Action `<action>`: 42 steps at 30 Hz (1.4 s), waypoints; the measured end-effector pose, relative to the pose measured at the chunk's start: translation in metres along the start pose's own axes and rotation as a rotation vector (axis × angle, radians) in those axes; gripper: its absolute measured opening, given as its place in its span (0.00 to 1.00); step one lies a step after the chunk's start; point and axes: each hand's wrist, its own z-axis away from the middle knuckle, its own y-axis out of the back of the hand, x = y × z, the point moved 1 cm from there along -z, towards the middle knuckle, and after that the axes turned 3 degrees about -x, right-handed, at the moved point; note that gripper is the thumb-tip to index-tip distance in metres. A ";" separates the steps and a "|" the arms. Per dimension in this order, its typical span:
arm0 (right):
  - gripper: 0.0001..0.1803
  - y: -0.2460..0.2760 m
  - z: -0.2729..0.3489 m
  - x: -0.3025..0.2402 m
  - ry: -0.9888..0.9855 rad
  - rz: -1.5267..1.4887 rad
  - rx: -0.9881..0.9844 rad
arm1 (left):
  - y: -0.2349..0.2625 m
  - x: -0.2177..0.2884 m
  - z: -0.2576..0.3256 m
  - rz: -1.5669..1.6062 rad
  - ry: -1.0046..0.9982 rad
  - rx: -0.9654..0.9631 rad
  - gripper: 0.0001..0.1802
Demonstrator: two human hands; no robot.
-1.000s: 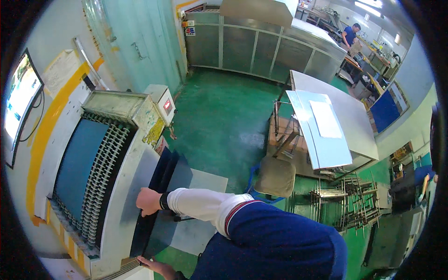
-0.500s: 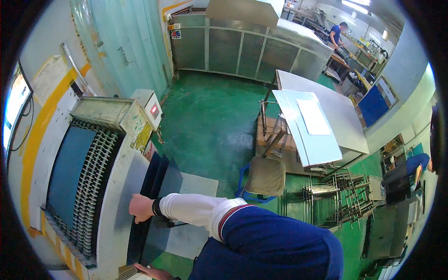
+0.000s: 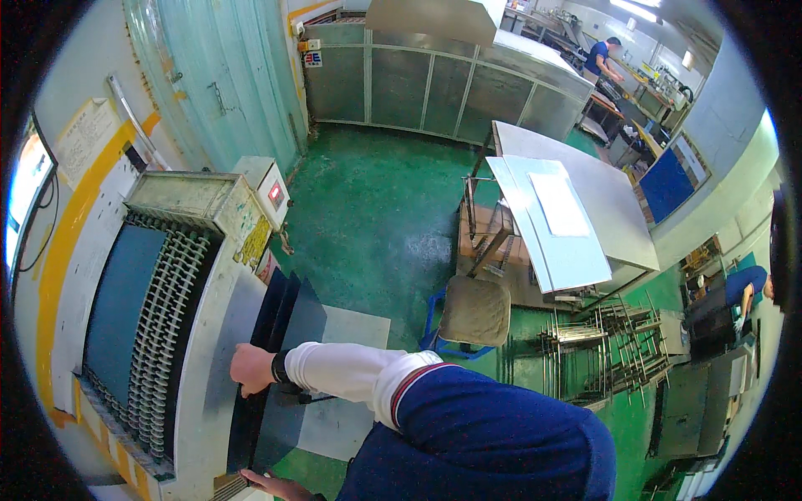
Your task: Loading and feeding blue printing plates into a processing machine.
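Thin dark panels (image 3: 269, 330) stand on edge beside the pale side wall of a roller machine (image 3: 221, 334). My right hand (image 3: 251, 368), at the end of an arm stretched across to the left, is closed over the upper edge of one dark panel; its fingertips are partly hidden. At the bottom of the view my left hand (image 3: 280, 485) pinches the near end of the dark panels, thumb and fingers partly cut off. Inside the machine a flat blue panel (image 3: 125, 292) lies beside rows of metal roller discs (image 3: 167, 317).
A padded stool (image 3: 474, 311) stands by a metal table (image 3: 618, 200) bearing pale sheets (image 3: 568, 242). Metal racks (image 3: 606, 342) sit on the green floor. A control box (image 3: 269, 194) juts from the machine. One person (image 3: 600, 60) works at the back, another (image 3: 743, 288) at far right.
My hands stay on the dark panels with almost no movement. The view has shifted slightly. The person at the back has their hands raised a little.
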 end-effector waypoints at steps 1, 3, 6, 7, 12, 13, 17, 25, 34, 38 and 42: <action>0.22 -0.001 -0.001 0.001 -0.001 -0.002 -0.011 | 0.000 0.002 0.000 0.055 0.020 -0.003 0.32; 0.22 -0.003 -0.003 0.002 -0.001 -0.006 -0.033 | -0.001 0.010 0.001 0.165 0.071 -0.008 0.33; 0.22 -0.004 -0.005 0.003 0.003 0.001 -0.059 | -0.001 0.016 0.000 0.297 0.157 -0.005 0.33; 0.22 -0.006 -0.006 0.004 0.003 0.005 -0.066 | -0.001 0.018 -0.001 0.311 0.185 0.001 0.33; 0.23 -0.004 -0.007 0.003 0.017 0.025 -0.097 | 0.001 0.014 0.003 0.121 0.028 -0.017 0.32; 0.23 -0.003 -0.007 0.002 0.015 0.021 -0.109 | 0.001 0.008 0.003 0.020 -0.019 -0.014 0.32; 0.23 0.000 -0.007 0.003 0.011 0.009 -0.128 | 0.002 0.015 0.003 0.102 0.010 -0.009 0.32; 0.22 0.001 -0.005 0.004 0.029 -0.008 -0.069 | 0.010 0.060 0.013 0.391 0.217 0.008 0.33; 0.22 0.001 -0.006 0.006 0.023 -0.027 -0.051 | 0.006 0.038 0.005 0.253 0.071 -0.027 0.33; 0.22 0.001 -0.009 0.005 0.021 -0.022 -0.055 | 0.007 0.041 0.007 0.301 0.125 -0.018 0.34; 0.21 0.003 -0.008 0.004 0.014 -0.039 -0.054 | 0.005 0.038 0.004 0.259 0.132 -0.005 0.35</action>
